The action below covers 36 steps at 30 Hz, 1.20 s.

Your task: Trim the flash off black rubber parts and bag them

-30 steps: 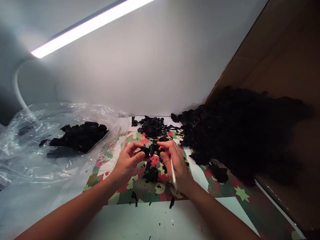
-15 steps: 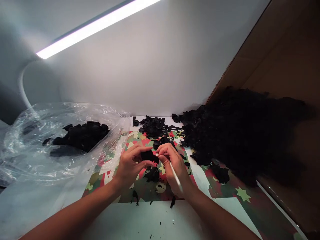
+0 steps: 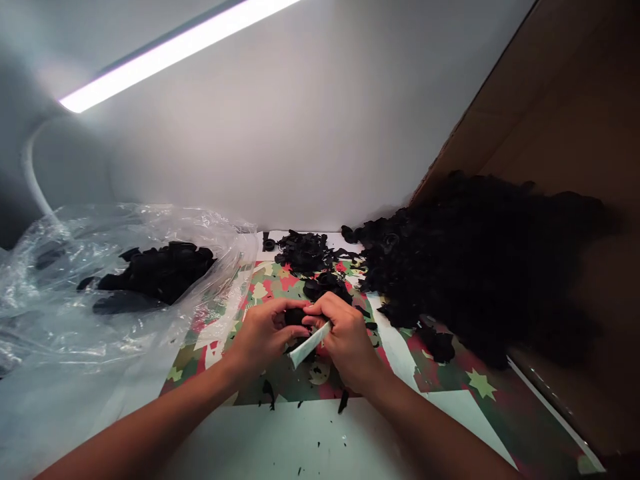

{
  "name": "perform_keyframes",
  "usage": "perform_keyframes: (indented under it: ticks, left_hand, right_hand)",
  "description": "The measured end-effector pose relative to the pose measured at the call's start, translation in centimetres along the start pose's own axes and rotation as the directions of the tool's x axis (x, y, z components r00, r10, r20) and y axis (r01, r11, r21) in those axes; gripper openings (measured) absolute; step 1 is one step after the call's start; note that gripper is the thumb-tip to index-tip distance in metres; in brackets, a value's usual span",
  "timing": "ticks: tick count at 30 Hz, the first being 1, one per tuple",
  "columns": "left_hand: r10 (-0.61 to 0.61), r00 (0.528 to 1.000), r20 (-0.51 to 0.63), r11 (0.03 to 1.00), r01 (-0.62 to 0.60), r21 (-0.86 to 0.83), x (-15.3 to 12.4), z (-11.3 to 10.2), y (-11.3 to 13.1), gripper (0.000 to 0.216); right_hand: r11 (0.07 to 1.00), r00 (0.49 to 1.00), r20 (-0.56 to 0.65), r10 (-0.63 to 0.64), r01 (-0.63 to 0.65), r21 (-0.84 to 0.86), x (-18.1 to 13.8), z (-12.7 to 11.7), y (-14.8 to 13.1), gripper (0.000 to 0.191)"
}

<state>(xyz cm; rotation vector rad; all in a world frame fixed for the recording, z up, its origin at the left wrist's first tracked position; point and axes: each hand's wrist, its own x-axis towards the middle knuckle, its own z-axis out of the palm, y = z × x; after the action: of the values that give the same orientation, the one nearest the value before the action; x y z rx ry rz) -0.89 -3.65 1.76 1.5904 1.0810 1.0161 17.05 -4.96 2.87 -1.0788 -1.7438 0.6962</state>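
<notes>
Between the thumb and fingers of my left hand (image 3: 259, 335) is a small black piece (image 3: 295, 317), dark and seemingly rubbery. My right hand (image 3: 350, 341) is closed round a slim white stick-like tool (image 3: 310, 345), whose flat, wider end sticks out toward the lower left. Its fingertips meet the black piece, and the tool's other end is hidden in the grip. Just beyond both hands lies a small heap of black pieces (image 3: 327, 287). Under them, black scraps are scattered on a patterned paper sheet (image 3: 250, 387) with red, green and cream shapes.
A clear plastic bag (image 3: 220, 233) at left holds black pieces (image 3: 160, 273). A large black pile (image 3: 475, 267) spills from a cardboard box (image 3: 560, 100) at right. Black scraps (image 3: 303, 252) lie near the wall, beneath a lit lamp (image 3: 175, 57).
My right hand has turned the white tool, so its outer end now points lower left instead of lower right. The black piece stays in my left hand. The view has shifted slightly.
</notes>
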Motion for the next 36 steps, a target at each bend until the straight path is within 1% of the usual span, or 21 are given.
perform_keyframes:
  ticks: [2, 5, 8, 11, 13, 14, 15, 16, 17, 18, 20, 22, 23, 24, 25, 28, 29, 31, 32, 34, 36]
  left_hand:
    - [-0.021, 1.000, 0.007, 0.998, 0.021, -0.051, 0.0, -0.2, 0.3, 0.025]
    - [-0.010, 1.000, -0.020, 0.991, 0.007, -0.132, 0.1, -0.3, 0.5, 0.018]
    - [0.018, 0.998, -0.059, 0.992, -0.026, -0.127, 0.0, 0.1, 0.4, 0.011]
    - [0.160, 0.976, -0.147, 0.987, -0.160, 0.010, -0.6, 0.5, 0.6, 0.005]
    - [0.313, 0.930, -0.191, 0.949, -0.298, 0.100, -1.1, 0.5, 1.3, 0.004]
    - [0.377, 0.903, -0.206, 0.926, -0.359, 0.121, -1.4, 0.4, 1.7, 0.005]
    - [0.419, 0.880, -0.221, 0.908, -0.401, 0.126, -1.6, 0.2, 2.0, 0.007]
    - [0.429, 0.872, -0.236, 0.903, -0.412, 0.118, -1.6, -0.1, 2.2, 0.008]
    - [0.398, 0.884, -0.246, 0.917, -0.387, 0.093, -1.5, -0.3, 2.4, 0.008]
    - [0.327, 0.914, -0.242, 0.945, -0.324, 0.050, -1.3, -0.5, 2.3, 0.008]
    - [0.131, 0.975, -0.181, 0.986, -0.147, -0.078, -0.6, -0.9, 1.7, 0.006]
    - [-0.019, 0.993, -0.113, 0.983, -0.002, -0.184, 0.2, -1.0, 0.8, 0.009]
    - [-0.060, 0.994, -0.093, 0.977, 0.039, -0.212, 0.5, -1.1, 0.4, 0.010]
    - [-0.080, 0.993, -0.085, 0.973, 0.059, -0.221, 0.7, -1.1, 0.0, 0.010]
    - [-0.085, 0.993, -0.083, 0.973, 0.065, -0.219, 0.9, -1.2, -0.3, 0.010]
    - [-0.071, 0.995, -0.077, 0.979, 0.054, -0.198, 1.0, -1.1, -0.5, 0.007]
    - [-0.075, 0.995, -0.070, 0.978, 0.060, -0.199, 1.1, -1.1, -0.5, 0.008]
    - [-0.095, 0.994, -0.049, 0.972, 0.082, -0.218, 1.1, -1.1, -0.4, 0.008]
    - [-0.101, 0.994, -0.039, 0.970, 0.090, -0.225, 1.1, -1.1, -0.3, 0.007]
    - [-0.092, 0.996, -0.021, 0.970, 0.084, -0.227, 1.1, -1.0, -0.2, 0.005]
    - [-0.073, 0.997, 0.002, 0.975, 0.071, -0.209, 1.1, -0.9, -0.1, 0.003]
  right_hand:
    - [1.000, 0.999, -0.022, 0.024, -0.024, -0.018, 0.1, -0.3, 0.3, 0.017]
    - [0.996, 0.996, -0.040, 0.086, -0.086, -0.014, 0.3, -0.4, 0.3, 0.020]
    - [0.990, 0.990, -0.031, 0.140, -0.140, 0.003, 0.2, 0.0, -0.2, 0.019]
    - [0.982, 0.982, -0.051, 0.183, -0.184, -0.032, 0.5, -0.1, -0.2, 0.015]
    - [0.974, 0.969, -0.137, 0.208, -0.217, -0.058, 1.0, -1.0, 0.6, 0.017]
    - [0.968, 0.950, -0.222, 0.221, -0.242, -0.070, 1.3, -1.7, 1.2, 0.020]
    - [0.961, 0.933, -0.272, 0.237, -0.265, -0.074, 1.7, -2.4, 1.9, 0.023]
    - [0.957, 0.925, -0.288, 0.247, -0.279, -0.076, 2.0, -3.2, 2.5, 0.026]
    - [0.956, 0.927, -0.278, 0.252, -0.284, -0.080, 2.3, -3.9, 3.1, 0.029]
    - [0.956, 0.934, -0.254, 0.250, -0.279, -0.087, 2.5, -4.3, 3.5, 0.029]
    - [0.962, 0.963, -0.130, 0.235, -0.249, -0.109, 2.6, -4.5, 3.9, 0.028]
    - [0.968, 0.977, 0.009, 0.213, -0.210, -0.135, 2.3, -4.0, 3.6, 0.027]
    - [0.972, 0.979, 0.048, 0.200, -0.192, -0.135, 2.1, -3.7, 3.4, 0.029]
    - [0.977, 0.981, 0.053, 0.186, -0.179, -0.119, 1.9, -3.5, 3.1, 0.034]
    - [0.982, 0.985, 0.021, 0.172, -0.169, -0.088, 1.7, -3.4, 2.7, 0.041]
    - [0.987, 0.979, -0.120, 0.163, -0.161, 0.026, 1.2, -3.5, 1.6, 0.057]
    - [0.983, 0.975, -0.134, 0.179, -0.173, 0.056, 1.0, -3.6, 1.3, 0.061]
    - [0.970, 0.971, -0.091, 0.222, -0.211, 0.121, 0.7, -3.6, 0.8, 0.064]
    - [0.959, 0.969, -0.048, 0.241, -0.230, 0.165, 0.6, -3.4, 0.7, 0.060]
    - [0.933, 0.965, 0.025, 0.260, -0.258, 0.251, 0.3, -2.9, 0.6, 0.042]
    - [0.926, 0.970, 0.063, 0.233, -0.241, 0.289, 0.1, -2.3, 0.6, 0.028]
